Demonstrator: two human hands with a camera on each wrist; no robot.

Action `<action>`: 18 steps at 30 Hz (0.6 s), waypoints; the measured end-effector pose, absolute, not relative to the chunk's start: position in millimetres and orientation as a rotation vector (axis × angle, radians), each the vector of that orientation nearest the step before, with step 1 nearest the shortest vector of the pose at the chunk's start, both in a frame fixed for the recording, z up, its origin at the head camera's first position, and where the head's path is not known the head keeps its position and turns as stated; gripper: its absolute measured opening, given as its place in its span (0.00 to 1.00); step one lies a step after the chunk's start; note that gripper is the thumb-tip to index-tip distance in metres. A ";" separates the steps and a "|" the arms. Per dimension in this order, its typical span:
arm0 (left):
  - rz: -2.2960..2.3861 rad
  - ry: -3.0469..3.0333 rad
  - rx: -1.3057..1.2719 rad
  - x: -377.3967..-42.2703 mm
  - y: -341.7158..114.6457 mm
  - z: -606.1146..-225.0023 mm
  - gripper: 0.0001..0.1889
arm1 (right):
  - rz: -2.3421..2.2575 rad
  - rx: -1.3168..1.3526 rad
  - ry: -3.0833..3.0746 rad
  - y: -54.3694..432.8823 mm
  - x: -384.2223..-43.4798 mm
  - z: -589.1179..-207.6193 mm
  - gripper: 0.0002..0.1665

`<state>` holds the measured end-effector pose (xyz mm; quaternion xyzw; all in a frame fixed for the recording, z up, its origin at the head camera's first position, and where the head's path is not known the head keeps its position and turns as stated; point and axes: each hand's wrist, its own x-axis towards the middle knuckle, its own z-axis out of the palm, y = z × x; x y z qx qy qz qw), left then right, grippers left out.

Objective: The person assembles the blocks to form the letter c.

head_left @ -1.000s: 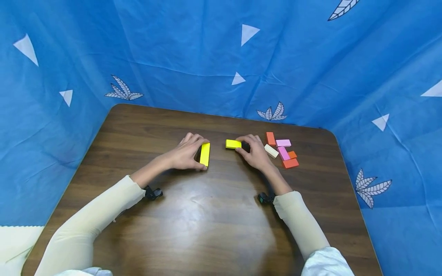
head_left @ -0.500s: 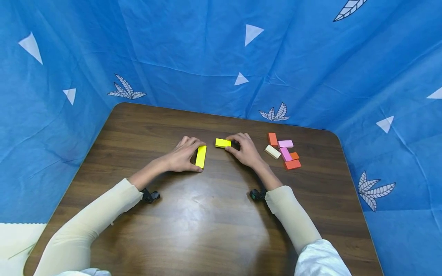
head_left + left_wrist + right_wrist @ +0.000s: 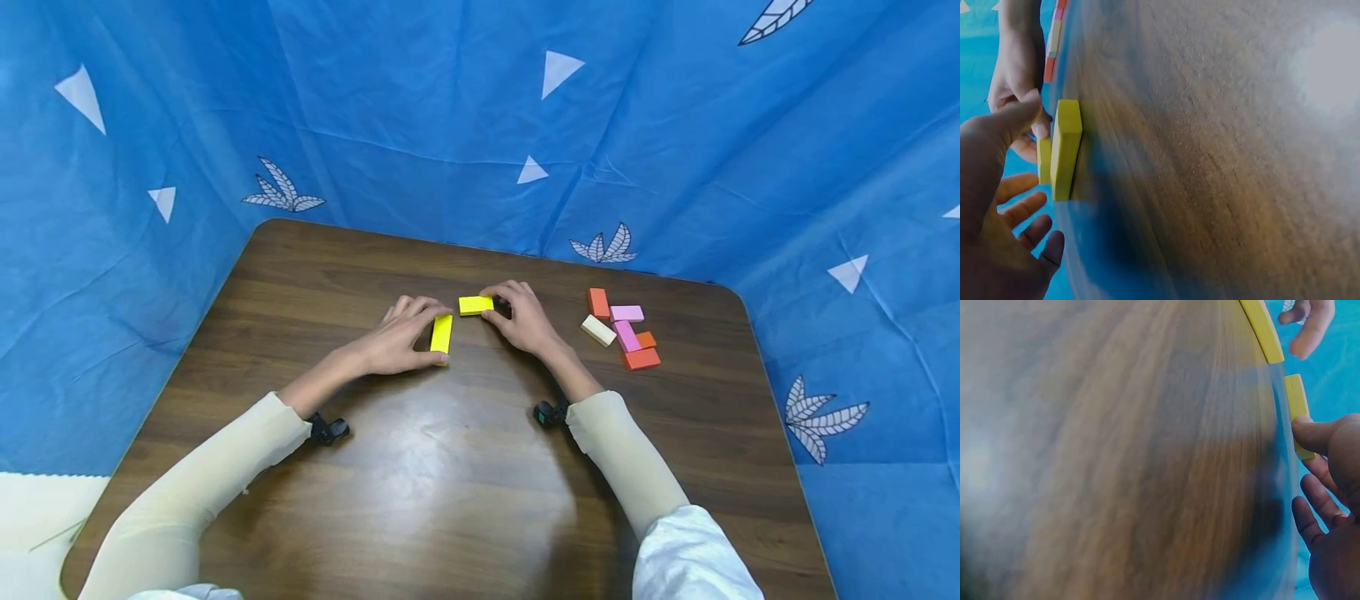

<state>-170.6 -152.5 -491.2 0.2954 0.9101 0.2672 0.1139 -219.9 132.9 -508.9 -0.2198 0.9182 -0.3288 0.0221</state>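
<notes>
My left hand (image 3: 401, 337) grips a long yellow block (image 3: 441, 335) lengthwise, thumb at its near end and index finger at its far end. The block lies pointing away from me. To its right, my right hand (image 3: 521, 319) pinches a second yellow block (image 3: 472, 306) between thumb and index finger, by its right end. This block lies crosswise, near the far end of the first, and a narrow gap parts them in the head view. In the right wrist view, the thumb presses on the side of the second yellow block (image 3: 1295, 394); its other fingers are loosely bent.
Right of my right hand lies a loose group: a cream block (image 3: 598, 331), pink blocks (image 3: 626, 313) and several red-orange ones (image 3: 642, 359). The brown wooden table (image 3: 420, 500) meets a blue patterned cloth (image 3: 420, 108) behind and at the sides.
My right hand has moved left with its yellow block, closing most of the gap to the other one. The left hand and its block shifted slightly left. The head view has turned a little.
</notes>
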 end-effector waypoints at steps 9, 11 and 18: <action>0.707 2.701 0.946 -162.6 -154.8 -489.8 0.28 | -0.987 -0.713 2.824 123.3 -223.8 -511.6 0.21; 0.700 2.711 0.944 -162.1 -154.8 -489.9 0.27 | -0.986 -0.716 2.824 121.1 -224.4 -512.3 0.21; 0.697 2.718 0.924 -162.5 -156.0 -491.2 0.29 | -0.985 -0.721 2.823 114.4 -226.8 -512.6 0.21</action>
